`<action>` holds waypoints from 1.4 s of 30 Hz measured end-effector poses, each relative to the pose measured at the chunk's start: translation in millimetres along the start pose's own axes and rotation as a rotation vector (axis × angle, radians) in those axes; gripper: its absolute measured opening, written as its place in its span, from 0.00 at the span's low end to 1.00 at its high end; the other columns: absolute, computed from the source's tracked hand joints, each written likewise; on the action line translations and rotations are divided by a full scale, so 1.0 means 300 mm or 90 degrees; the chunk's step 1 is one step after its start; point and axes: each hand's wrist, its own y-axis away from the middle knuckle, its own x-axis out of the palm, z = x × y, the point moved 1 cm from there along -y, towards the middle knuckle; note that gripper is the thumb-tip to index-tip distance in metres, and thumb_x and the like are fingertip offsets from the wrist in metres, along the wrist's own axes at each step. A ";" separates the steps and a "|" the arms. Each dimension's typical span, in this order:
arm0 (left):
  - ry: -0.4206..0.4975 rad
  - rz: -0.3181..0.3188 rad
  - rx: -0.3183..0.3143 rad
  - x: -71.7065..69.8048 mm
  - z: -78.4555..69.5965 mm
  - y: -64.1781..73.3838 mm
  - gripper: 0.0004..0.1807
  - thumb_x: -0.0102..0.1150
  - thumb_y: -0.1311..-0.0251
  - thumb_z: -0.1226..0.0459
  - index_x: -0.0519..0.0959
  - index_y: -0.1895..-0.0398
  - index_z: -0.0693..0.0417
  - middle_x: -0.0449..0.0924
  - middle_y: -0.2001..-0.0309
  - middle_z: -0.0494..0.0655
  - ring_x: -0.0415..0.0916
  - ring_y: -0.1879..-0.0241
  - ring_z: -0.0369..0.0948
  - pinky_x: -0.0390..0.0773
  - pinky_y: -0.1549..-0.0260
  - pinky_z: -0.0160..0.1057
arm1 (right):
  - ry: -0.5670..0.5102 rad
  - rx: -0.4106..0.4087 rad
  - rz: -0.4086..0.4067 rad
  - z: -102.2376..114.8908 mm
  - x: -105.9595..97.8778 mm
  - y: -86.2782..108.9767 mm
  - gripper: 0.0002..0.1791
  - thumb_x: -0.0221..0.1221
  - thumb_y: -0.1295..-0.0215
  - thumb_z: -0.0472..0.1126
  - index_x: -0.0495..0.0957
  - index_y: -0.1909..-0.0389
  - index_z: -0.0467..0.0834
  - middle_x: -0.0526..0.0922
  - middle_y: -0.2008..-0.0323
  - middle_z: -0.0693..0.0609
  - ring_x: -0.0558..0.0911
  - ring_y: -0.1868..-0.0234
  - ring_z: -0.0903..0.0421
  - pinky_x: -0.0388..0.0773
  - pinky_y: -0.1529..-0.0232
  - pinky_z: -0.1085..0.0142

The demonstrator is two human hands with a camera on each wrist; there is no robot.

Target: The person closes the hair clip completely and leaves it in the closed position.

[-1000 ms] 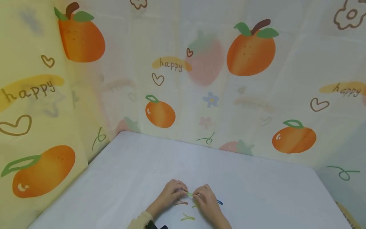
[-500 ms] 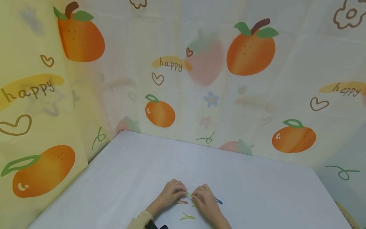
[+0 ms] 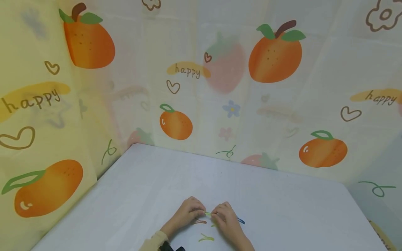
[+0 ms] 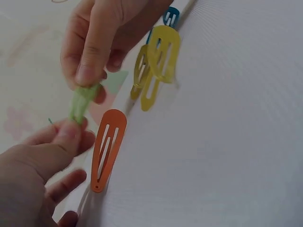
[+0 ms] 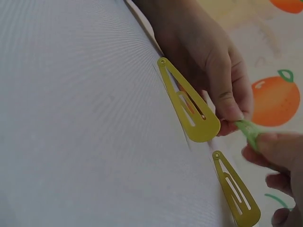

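Head view: left hand [image 3: 187,211] and right hand [image 3: 224,217] meet low on the white table [image 3: 282,209], both pinching one green hair clip [image 3: 208,213] between fingertips, held just above the surface. Left wrist view shows an orange clip [image 4: 107,147] flat on the table just beside the left hand, two yellow clips [image 4: 156,64] overlapping near the right hand, and a blue clip [image 4: 170,16] partly hidden behind them. A fruit-print curtain [image 3: 276,55] backs the table.

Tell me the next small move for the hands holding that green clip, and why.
Probably flex the green snap hair clip between the two hands until it snaps. The left hand and right hand each pinch one end, holding it above the white table, where the orange clip and yellow clips lie.
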 end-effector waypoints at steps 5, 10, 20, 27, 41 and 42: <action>0.054 0.004 -0.062 -0.006 -0.008 0.002 0.08 0.57 0.46 0.60 0.82 0.72 0.53 0.78 0.70 0.39 0.70 0.64 0.36 0.68 0.62 0.38 | -0.028 0.024 -0.019 0.000 0.002 -0.001 0.05 0.63 0.51 0.33 0.79 0.76 0.46 0.77 0.74 0.64 0.70 0.70 0.62 0.69 0.67 0.67; 0.073 0.007 -0.120 -0.007 -0.012 0.003 0.06 0.58 0.46 0.61 0.81 0.72 0.52 0.76 0.69 0.40 0.68 0.64 0.35 0.68 0.61 0.38 | -0.031 0.043 -0.019 0.002 0.000 -0.003 0.04 0.62 0.49 0.35 0.79 0.77 0.48 0.76 0.75 0.65 0.70 0.70 0.62 0.69 0.68 0.66; 0.076 0.010 -0.147 -0.059 -0.145 -0.021 0.04 0.57 0.46 0.69 0.80 0.73 0.60 0.77 0.69 0.48 0.69 0.64 0.40 0.67 0.60 0.40 | -0.020 0.054 -0.012 0.005 -0.002 -0.003 0.05 0.62 0.49 0.33 0.79 0.77 0.47 0.76 0.75 0.65 0.70 0.70 0.63 0.69 0.68 0.66; 0.077 -0.002 -0.141 -0.055 -0.142 -0.021 0.04 0.59 0.47 0.68 0.80 0.73 0.62 0.78 0.70 0.49 0.70 0.65 0.41 0.68 0.61 0.39 | -0.016 0.062 -0.023 0.013 -0.003 -0.004 0.06 0.63 0.50 0.33 0.78 0.77 0.47 0.76 0.75 0.65 0.70 0.71 0.63 0.69 0.69 0.67; -0.074 -0.141 0.124 -0.008 -0.023 -0.008 0.15 0.71 0.63 0.62 0.82 0.68 0.55 0.80 0.68 0.38 0.71 0.66 0.35 0.69 0.65 0.38 | 0.039 0.075 -0.054 0.012 0.006 -0.001 0.09 0.62 0.50 0.31 0.76 0.79 0.49 0.72 0.78 0.66 0.66 0.74 0.64 0.67 0.72 0.69; -0.087 -0.148 0.140 -0.009 -0.022 -0.008 0.15 0.71 0.64 0.62 0.82 0.69 0.55 0.80 0.69 0.38 0.71 0.66 0.35 0.68 0.65 0.38 | 0.039 0.074 -0.055 0.010 0.007 0.000 0.09 0.63 0.50 0.31 0.76 0.79 0.49 0.72 0.78 0.67 0.66 0.74 0.65 0.66 0.72 0.69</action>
